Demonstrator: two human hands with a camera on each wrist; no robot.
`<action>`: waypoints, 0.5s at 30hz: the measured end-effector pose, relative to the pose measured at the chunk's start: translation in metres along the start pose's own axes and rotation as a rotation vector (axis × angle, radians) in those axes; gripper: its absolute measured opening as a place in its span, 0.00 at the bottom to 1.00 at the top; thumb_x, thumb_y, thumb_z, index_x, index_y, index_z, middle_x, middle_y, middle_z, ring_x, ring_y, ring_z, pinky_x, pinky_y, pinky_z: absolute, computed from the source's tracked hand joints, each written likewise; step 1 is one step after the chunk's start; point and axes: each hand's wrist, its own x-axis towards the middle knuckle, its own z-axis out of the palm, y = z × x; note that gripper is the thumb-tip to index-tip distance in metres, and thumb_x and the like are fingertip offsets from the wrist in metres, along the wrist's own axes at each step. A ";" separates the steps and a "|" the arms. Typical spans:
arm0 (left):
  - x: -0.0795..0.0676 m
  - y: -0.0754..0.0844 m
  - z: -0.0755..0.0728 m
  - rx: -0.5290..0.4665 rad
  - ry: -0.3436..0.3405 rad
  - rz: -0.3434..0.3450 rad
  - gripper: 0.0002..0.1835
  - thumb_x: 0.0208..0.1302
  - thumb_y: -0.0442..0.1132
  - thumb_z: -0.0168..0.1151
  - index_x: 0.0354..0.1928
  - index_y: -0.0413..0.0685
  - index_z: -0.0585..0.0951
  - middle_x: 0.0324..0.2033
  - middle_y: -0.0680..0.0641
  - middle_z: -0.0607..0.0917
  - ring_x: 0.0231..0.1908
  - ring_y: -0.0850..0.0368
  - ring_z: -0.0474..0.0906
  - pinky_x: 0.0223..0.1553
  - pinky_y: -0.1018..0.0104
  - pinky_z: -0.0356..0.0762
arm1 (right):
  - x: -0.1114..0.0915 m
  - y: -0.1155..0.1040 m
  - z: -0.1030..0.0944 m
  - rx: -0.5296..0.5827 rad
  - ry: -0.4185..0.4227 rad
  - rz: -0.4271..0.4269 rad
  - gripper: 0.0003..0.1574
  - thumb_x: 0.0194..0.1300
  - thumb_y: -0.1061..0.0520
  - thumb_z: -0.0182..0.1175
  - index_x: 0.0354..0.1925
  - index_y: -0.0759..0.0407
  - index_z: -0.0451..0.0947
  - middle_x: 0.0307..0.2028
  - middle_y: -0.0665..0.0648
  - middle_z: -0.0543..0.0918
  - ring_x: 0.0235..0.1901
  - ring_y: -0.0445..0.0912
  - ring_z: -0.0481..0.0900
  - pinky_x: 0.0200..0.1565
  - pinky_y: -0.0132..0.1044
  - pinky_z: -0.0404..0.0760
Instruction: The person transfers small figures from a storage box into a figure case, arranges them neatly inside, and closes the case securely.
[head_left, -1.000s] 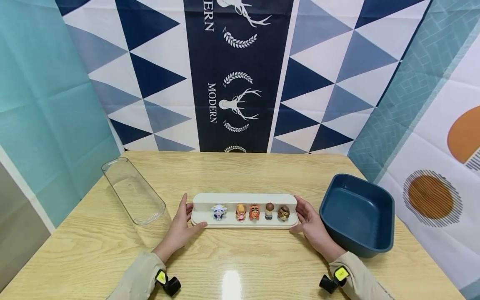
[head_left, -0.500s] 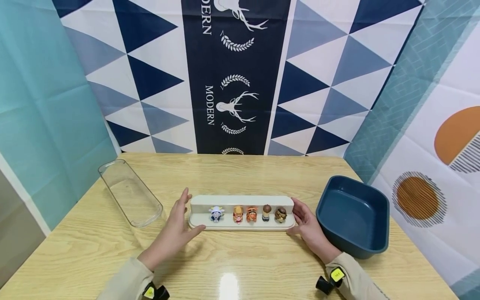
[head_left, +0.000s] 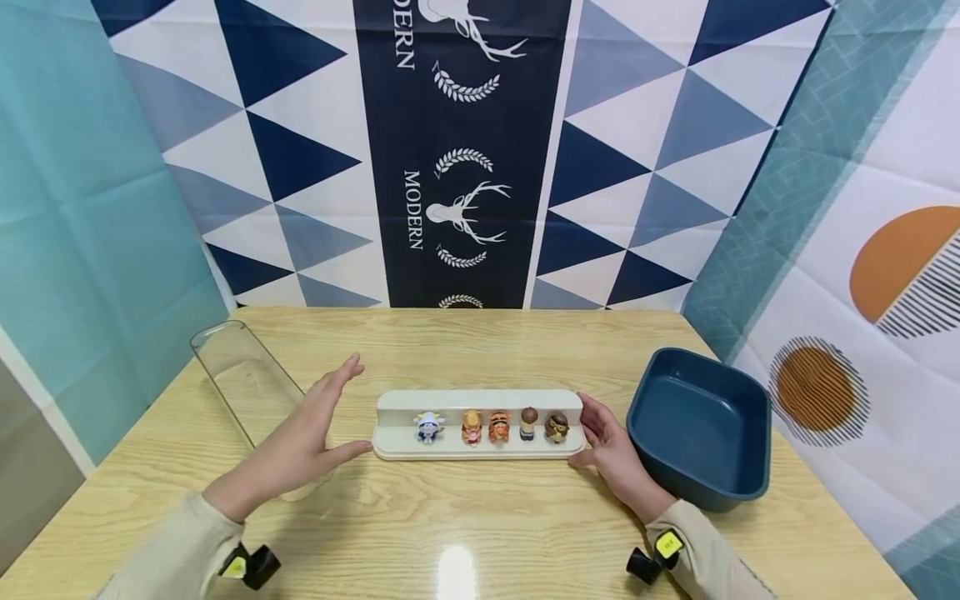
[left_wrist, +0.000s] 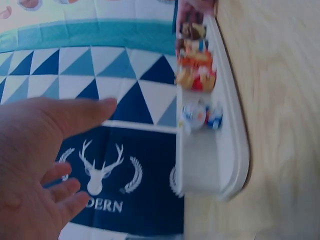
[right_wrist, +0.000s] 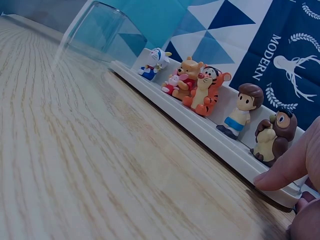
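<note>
A cream display stand (head_left: pixel 480 454) with a raised back lies on the table. Several small figurines stand on it in a row: a white-and-blue one (right_wrist: pixel 153 64), a yellow bear with a pink piglet (right_wrist: pixel 186 77), an orange tiger (right_wrist: pixel 206 92), a brown-haired boy (right_wrist: pixel 240 111) and a brown owl (right_wrist: pixel 274 136). My right hand (head_left: pixel 618 454) grips the stand's right end, thumb at the front edge. Fingers apart, my left hand (head_left: pixel 296 446) is off the stand's left end and holds nothing. It overlaps the long clear plastic cover (head_left: pixel 243 375), hiding its near end.
A deep blue plastic bin (head_left: pixel 701 433) stands at the right, close beside my right hand. Patterned cloth (head_left: pixel 457 125) hangs behind the wooden table (head_left: pixel 442 342) and along both sides.
My left hand has let go of the stand's left end and moved left toward the clear cover. My right hand stays on the right end.
</note>
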 end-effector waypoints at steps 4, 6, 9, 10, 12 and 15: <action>0.001 -0.009 -0.017 0.048 -0.054 0.048 0.61 0.51 0.33 0.78 0.79 0.42 0.45 0.67 0.33 0.66 0.65 0.35 0.65 0.59 0.36 0.73 | 0.001 -0.001 0.000 -0.005 0.002 0.004 0.65 0.39 0.89 0.57 0.75 0.71 0.48 0.71 0.73 0.56 0.71 0.58 0.53 0.59 0.16 0.64; 0.001 -0.015 -0.024 0.070 -0.080 0.069 0.60 0.52 0.33 0.78 0.78 0.41 0.46 0.68 0.33 0.65 0.65 0.35 0.65 0.58 0.35 0.73 | 0.000 -0.001 0.000 -0.008 0.005 0.005 0.65 0.39 0.89 0.57 0.75 0.70 0.48 0.71 0.72 0.56 0.71 0.58 0.53 0.60 0.18 0.64; -0.001 -0.024 -0.035 0.103 -0.131 0.067 0.59 0.54 0.38 0.77 0.79 0.44 0.46 0.68 0.33 0.65 0.64 0.34 0.65 0.57 0.35 0.74 | 0.000 -0.001 -0.001 -0.010 0.004 0.002 0.65 0.39 0.89 0.57 0.75 0.70 0.48 0.72 0.72 0.56 0.71 0.58 0.53 0.61 0.19 0.63; -0.003 -0.028 -0.038 0.114 -0.149 0.060 0.58 0.55 0.41 0.77 0.79 0.46 0.46 0.68 0.32 0.65 0.64 0.33 0.65 0.57 0.35 0.74 | 0.000 -0.001 -0.001 -0.010 0.001 0.000 0.65 0.39 0.89 0.57 0.75 0.70 0.48 0.72 0.72 0.56 0.71 0.58 0.53 0.62 0.19 0.63; -0.006 -0.035 -0.044 0.131 -0.181 0.043 0.59 0.55 0.47 0.77 0.80 0.49 0.46 0.68 0.33 0.65 0.64 0.34 0.65 0.56 0.35 0.75 | 0.000 0.000 -0.001 -0.010 -0.004 -0.004 0.65 0.40 0.88 0.57 0.75 0.70 0.48 0.72 0.72 0.56 0.71 0.58 0.53 0.62 0.19 0.63; -0.012 -0.047 -0.052 0.164 -0.219 0.050 0.61 0.52 0.53 0.78 0.80 0.51 0.48 0.68 0.34 0.65 0.64 0.33 0.66 0.56 0.34 0.74 | 0.000 0.000 0.000 -0.008 -0.006 0.001 0.65 0.40 0.88 0.57 0.75 0.69 0.48 0.72 0.72 0.56 0.71 0.58 0.53 0.61 0.19 0.63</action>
